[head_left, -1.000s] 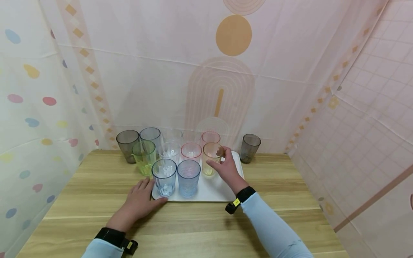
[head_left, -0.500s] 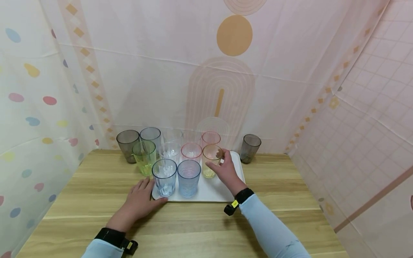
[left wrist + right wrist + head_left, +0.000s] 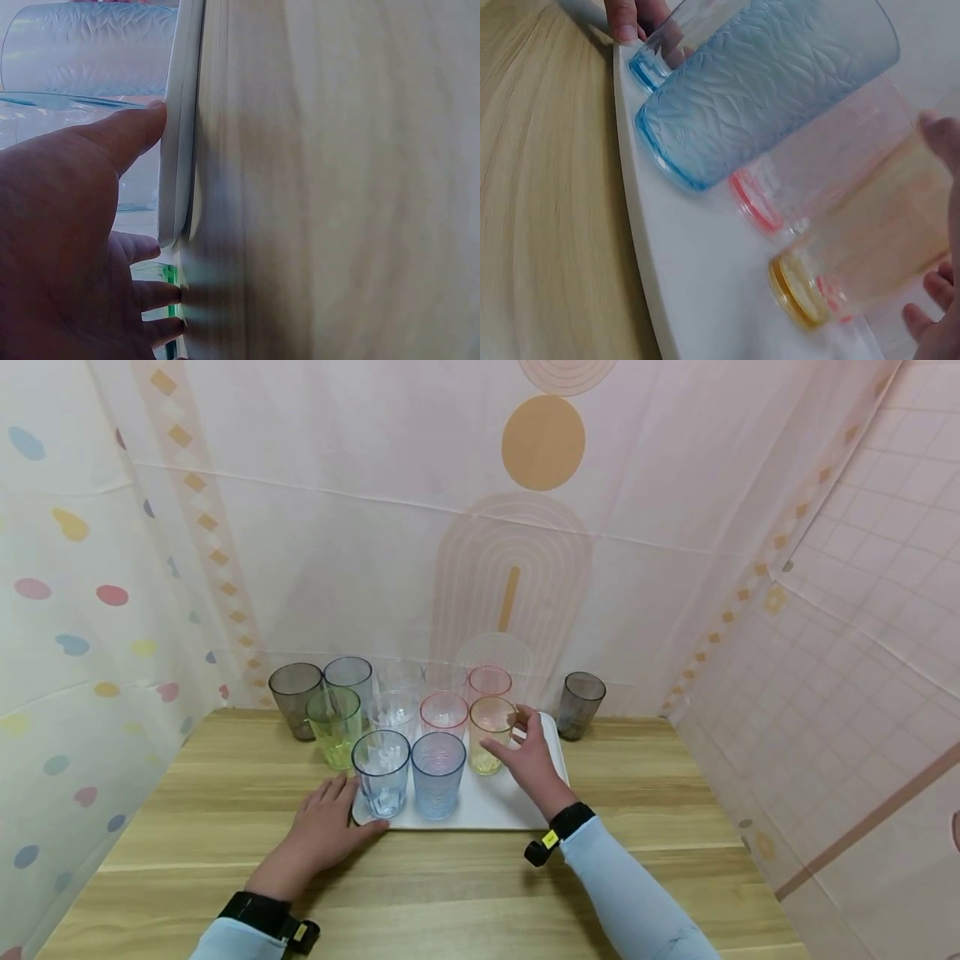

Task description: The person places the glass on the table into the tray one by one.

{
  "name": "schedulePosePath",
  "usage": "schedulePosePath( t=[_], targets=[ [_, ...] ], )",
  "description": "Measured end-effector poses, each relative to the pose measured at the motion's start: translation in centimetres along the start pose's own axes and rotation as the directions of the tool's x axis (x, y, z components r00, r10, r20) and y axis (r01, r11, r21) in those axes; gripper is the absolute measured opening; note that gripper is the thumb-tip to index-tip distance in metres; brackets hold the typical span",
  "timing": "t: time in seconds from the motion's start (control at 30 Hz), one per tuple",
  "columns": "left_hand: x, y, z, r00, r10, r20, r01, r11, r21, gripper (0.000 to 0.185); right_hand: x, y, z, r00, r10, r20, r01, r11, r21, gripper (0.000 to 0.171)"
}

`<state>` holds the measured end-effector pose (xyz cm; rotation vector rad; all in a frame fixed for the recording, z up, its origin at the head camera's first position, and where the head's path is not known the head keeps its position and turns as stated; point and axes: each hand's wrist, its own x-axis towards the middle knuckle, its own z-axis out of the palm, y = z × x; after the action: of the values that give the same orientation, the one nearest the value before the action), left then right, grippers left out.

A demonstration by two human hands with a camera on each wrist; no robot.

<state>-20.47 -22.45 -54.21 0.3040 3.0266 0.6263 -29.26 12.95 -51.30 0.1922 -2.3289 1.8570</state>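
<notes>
Amber-tinted and see-through, the yellow cup (image 3: pixel 491 735) stands upright on the white tray (image 3: pixel 491 806), at the right end of the middle row. Its wall carries a faint wavy texture and its base ring shows a deeper yellow in the right wrist view (image 3: pixel 799 296). It holds nothing that can be made out.

The right hand (image 3: pixel 528 752) sits just right of this cup, fingers loosely spread about its side. The head view shows fingertips at the rim and wall; whether they press or only brush it cannot be told. The fingers are not clamped round it.

Immediately left of the cup stands a pink cup (image 3: pixel 444 714), with another pink one (image 3: pixel 490 681) behind. In the front row are two blue cups (image 3: pixel 438 772), the left one (image 3: pixel 382 771) at the tray's corner. A clear cup (image 3: pixel 393 710) and a green cup (image 3: pixel 334 725) extend the middle row leftward; the green one appears to be at or beyond the tray's left edge.

The left hand (image 3: pixel 324 831) lies flat on the desk (image 3: pixel 450 893), fingers straight, thumb touching the tray's near-left corner; the left wrist view shows the thumb tip against the rim (image 3: pixel 176 150). It grips nothing.

Two grey cups stand at the far left (image 3: pixel 296 697). A lone grey cup (image 3: pixel 580 704) stands on the desk, right of the tray and apart from it.
</notes>
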Motion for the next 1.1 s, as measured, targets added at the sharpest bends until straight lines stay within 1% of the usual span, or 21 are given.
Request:
schedulePosePath(
  t=[0.07,0.1,0.2,0.27,0.43,0.53,0.63,0.73,0.8,0.9,1.0,1.1],
  targets=[
    [0.0,0.0,0.0,1.0,0.001,-0.002,-0.001,1.0,-0.002,0.11,0.0,0.4,-0.8,0.997,-0.058,-0.058,0.059,0.998,0.021,0.085],
    [-0.1,0.1,-0.1,1.0,0.001,-0.003,-0.001,1.0,-0.002,0.109,0.1,0.6,-1.3,0.991,-0.089,-0.098,0.093,0.995,0.032,0.081],
    [-0.2,0.2,-0.2,1.0,0.0,-0.003,0.0,1.0,-0.005,0.108,0.3,1.4,-3.2,0.964,-0.146,-0.22,0.162,0.985,0.058,0.072],
    [-0.3,0.2,-0.2,1.0,0.001,-0.002,-0.001,1.0,-0.002,0.108,0.5,1.8,-4.6,0.948,-0.145,-0.282,0.166,0.985,0.053,0.067],
    [-0.4,0.1,-0.2,1.0,0.006,-0.007,-0.006,1.0,0.0,0.108,1.0,2.5,-7.8,0.925,-0.112,-0.364,0.146,0.987,0.067,0.063],
    [-0.4,0.0,-0.3,1.0,0.01,-0.013,-0.01,1.0,0.0,0.107,1.7,2.7,-9.2,0.904,-0.106,-0.413,0.133,0.99,0.037,0.066],
    [-0.4,-0.1,-0.4,1.0,0.013,-0.014,-0.013,1.0,0.007,0.107,2.6,3.2,-10.3,0.889,-0.075,-0.451,0.07,0.997,-0.029,0.076],
    [-0.4,-0.1,-0.5,1.0,0.011,-0.01,-0.011,1.0,0.009,0.107,3.5,3.3,-10.9,0.894,-0.024,-0.448,-0.008,0.998,-0.069,0.09],
    [-0.4,-0.1,-0.6,1.0,0.012,-0.008,-0.012,1.0,0.013,0.108,4.1,3.3,-11.2,0.906,0.006,-0.424,-0.045,0.996,-0.081,0.1],
    [-0.4,-0.1,-0.6,1.0,0.006,-0.001,-0.006,1.0,0.014,0.108,4.9,3.2,-11.4,0.925,0.05,-0.377,-0.083,0.994,-0.073,0.112],
    [-0.3,-0.1,-0.5,1.0,0.003,0.003,-0.003,1.0,0.012,0.108,5.6,3.1,-11.6,0.938,0.081,-0.337,-0.105,0.993,-0.056,0.117],
    [-0.2,-0.2,-0.5,1.0,0.001,0.001,-0.001,1.0,0.008,0.108,6.0,3.1,-11.6,0.946,0.107,-0.306,-0.129,0.99,-0.054,0.114]
  ],
)
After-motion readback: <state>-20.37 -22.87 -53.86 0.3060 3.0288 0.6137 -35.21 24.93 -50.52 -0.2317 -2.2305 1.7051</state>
